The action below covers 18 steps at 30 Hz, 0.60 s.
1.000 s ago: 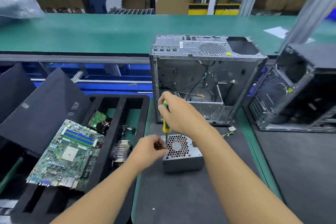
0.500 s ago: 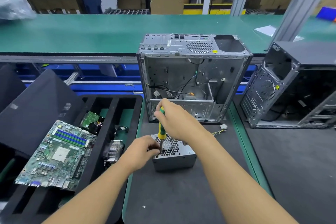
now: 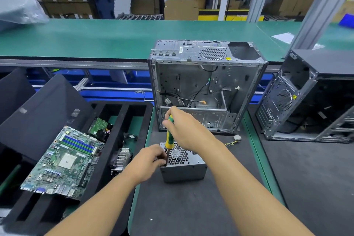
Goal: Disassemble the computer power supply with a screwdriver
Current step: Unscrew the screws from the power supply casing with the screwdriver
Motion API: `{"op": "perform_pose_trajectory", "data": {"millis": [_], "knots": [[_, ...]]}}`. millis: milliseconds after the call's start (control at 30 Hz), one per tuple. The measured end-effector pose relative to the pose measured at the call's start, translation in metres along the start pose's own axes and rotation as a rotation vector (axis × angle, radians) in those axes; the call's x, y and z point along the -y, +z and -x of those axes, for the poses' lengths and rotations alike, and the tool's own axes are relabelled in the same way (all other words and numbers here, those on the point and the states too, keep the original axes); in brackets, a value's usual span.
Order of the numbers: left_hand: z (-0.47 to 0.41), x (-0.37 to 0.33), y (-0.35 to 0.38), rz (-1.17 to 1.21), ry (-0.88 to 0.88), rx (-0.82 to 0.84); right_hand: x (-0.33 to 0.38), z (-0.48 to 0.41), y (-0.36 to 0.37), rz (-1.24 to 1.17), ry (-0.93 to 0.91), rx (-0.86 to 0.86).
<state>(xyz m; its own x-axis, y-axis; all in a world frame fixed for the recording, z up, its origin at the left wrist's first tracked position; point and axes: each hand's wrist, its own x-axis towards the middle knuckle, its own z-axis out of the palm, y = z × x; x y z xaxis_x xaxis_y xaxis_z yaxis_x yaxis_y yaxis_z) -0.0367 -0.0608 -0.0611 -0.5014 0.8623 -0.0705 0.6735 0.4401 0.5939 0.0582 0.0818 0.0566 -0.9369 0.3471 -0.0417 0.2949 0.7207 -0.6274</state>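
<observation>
Tray [image 3: 122, 104]: motherboard [image 3: 65, 161] lies tilted across the dividers, with a heatsink [image 3: 122, 159] and small board [image 3: 99, 125] in the slots. Open case [image 3: 206, 62] holds loose cables [image 3: 193, 97]. PSU [image 3: 183, 170] sits on the mat [image 3: 191, 207], just in front of the case. Right hand [image 3: 185, 130] has its fingers wrapped round the screwdriver [image 3: 169, 138], which stands upright over the PSU's left corner. Left hand [image 3: 147, 161] has curled fingers pinching the shaft, hiding the tip. Second case [image 3: 306, 101] is cut off at right. Bare mat lies nearer the camera.

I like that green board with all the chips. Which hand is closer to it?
Left. The left hand holds a corner of the power supply, to the right of the green board; the right hand grips the screwdriver farther right.
</observation>
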Motion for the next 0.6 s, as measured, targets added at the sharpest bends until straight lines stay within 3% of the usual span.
{"op": "perform_pose_trajectory", "data": {"millis": [367, 600], "knots": [[0.001, 0.003, 0.002, 0.024, -0.004, 0.003, 0.004, 0.003, 0.004, 0.007, -0.023, 0.001], [0.005, 0.004, 0.003, 0.088, 0.003, 0.008, 0.018, 0.004, 0.009, 0.149, -0.117, -0.063]]}}
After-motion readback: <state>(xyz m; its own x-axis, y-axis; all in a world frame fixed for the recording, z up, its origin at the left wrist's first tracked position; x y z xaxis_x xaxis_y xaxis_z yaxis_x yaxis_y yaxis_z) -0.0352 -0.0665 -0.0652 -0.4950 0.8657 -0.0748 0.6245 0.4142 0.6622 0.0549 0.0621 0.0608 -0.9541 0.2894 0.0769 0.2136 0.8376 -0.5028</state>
